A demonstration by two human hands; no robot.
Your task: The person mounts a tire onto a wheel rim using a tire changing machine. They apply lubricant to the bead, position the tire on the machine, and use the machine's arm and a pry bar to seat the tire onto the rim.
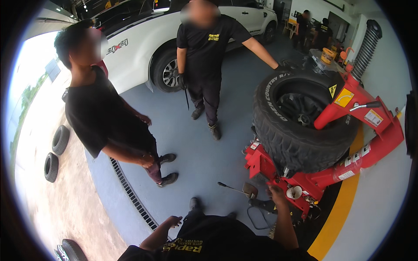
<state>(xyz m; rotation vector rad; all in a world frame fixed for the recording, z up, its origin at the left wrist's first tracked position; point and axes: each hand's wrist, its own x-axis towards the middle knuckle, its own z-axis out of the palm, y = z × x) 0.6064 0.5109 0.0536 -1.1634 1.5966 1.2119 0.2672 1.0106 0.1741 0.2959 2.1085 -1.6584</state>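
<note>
My left hand (174, 221) hangs beside my body with its fingers loosely bent and nothing visible in it. Next to the red tire changer (381, 141), my right hand (277, 195) has its fingers extended and seems to hold nothing. Whether it touches the machine I cannot tell. A large black tire (278, 130) with a dark wheel inside lies flat on the machine, under its red arm. A white cup (294, 192) sits on the machine close to my right hand. Left of that hand is the bead-breaker paddle (250, 190) with its long handle.
Across from me, a person (200, 52) rests one hand on the tire and holds a dark bar (187, 99). Another person (109, 108) stands at left. Behind them is a white pickup (130, 61). A floor drain (130, 193) and loose tires (60, 139) are at left.
</note>
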